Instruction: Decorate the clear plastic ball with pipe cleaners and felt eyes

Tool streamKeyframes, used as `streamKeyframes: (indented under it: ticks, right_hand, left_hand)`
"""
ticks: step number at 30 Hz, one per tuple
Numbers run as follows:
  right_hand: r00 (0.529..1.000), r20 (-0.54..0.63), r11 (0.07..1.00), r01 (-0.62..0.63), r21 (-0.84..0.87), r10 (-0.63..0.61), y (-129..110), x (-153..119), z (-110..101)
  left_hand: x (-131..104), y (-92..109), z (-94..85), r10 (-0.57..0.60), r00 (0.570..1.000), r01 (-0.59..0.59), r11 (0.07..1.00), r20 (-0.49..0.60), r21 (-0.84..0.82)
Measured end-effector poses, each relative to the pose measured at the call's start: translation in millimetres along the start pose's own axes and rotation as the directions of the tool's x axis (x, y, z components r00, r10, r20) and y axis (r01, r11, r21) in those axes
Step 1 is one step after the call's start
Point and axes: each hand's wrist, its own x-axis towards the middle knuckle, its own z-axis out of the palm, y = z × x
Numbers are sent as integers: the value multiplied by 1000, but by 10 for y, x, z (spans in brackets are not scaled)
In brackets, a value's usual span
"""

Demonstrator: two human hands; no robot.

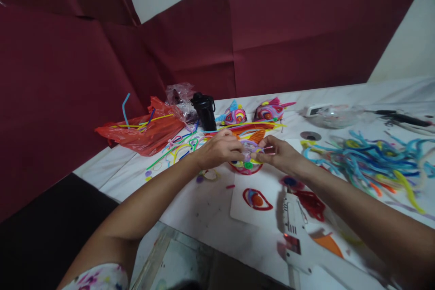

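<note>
A rounded pipe-cleaner figure rests on the table in front of me, with a red rim, green, yellow and purple parts and orange ear- or fin-like pieces on top. My left hand is closed on its left side, fingers bent over the top. From the right, my right hand pinches at its upper right edge, where a thin pinkish strip shows by the fingers. Clear plastic is visible between both hands. Below lies a white sheet with a red-outlined eye piece. A white glue gun with a glowing red light lies nearest my right forearm.
Two similar figures stand behind, beside a black bottle. A red plastic bag with pipe cleaners lies left. Blue and yellow pipe cleaners pile up at right. Pliers-like tools lie behind them. The table's front edge is close.
</note>
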Motion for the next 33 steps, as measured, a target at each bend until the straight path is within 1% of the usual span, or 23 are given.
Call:
streamKeyframes:
  ticks: [5,7,9,11,13,15,17,19,23,26,29,31,33]
  right_hand:
    - [1000,-5,1000,4,0,-4,-9,-8,-3]
    - [1000,-9,1000,10,1,-10,-10,-10,-3]
    - [1000,-11,1000,16,4,-16,-8,-7,1]
    - [1000,-9,1000,19,10,-19,-3,-3,6]
    - [1000,-5,1000,17,16,-17,2,-1,12]
    - [1000,0,1000,11,19,-11,5,-5,16]
    - [1000,6,1000,3,21,-3,3,-12,17]
    - [1000,11,1000,0,23,0,-3,-18,15]
    - [1000,11,1000,8,21,-8,-18,-18,7]
    - [1000,2,1000,3,10,-3,-21,-14,-2]
    - [1000,-9,1000,-8,1,8,-23,-16,-13]
    - [1000,-12,1000,-13,1,13,-29,-18,-17]
    - [1000,-16,1000,-18,3,18,-38,-17,-15]
  left_hand:
    - [-24,26,75,-133,991,133,990,10,-52]
    - [-24,71,82,-207,978,207,977,-1,-56]
    - [-19,129,79,-298,954,296,953,-27,-59]
    - [-13,189,74,-395,917,392,918,-59,-61]
    - [-7,242,79,-489,867,485,872,-93,-69]
    - [-5,280,102,-580,804,570,814,-129,-110]
    - [-7,305,143,-655,739,627,754,-157,-195]
    - [-15,322,197,-692,700,631,714,-175,-303]
    - [-34,365,322,-701,677,561,688,-225,-460]
    - [-40,420,400,-708,645,524,684,-289,-507]
    - [-44,471,437,-720,606,509,678,-339,-530]
    - [-53,480,444,-732,589,500,663,-343,-557]
    - [-66,461,445,-744,583,479,640,-328,-601]
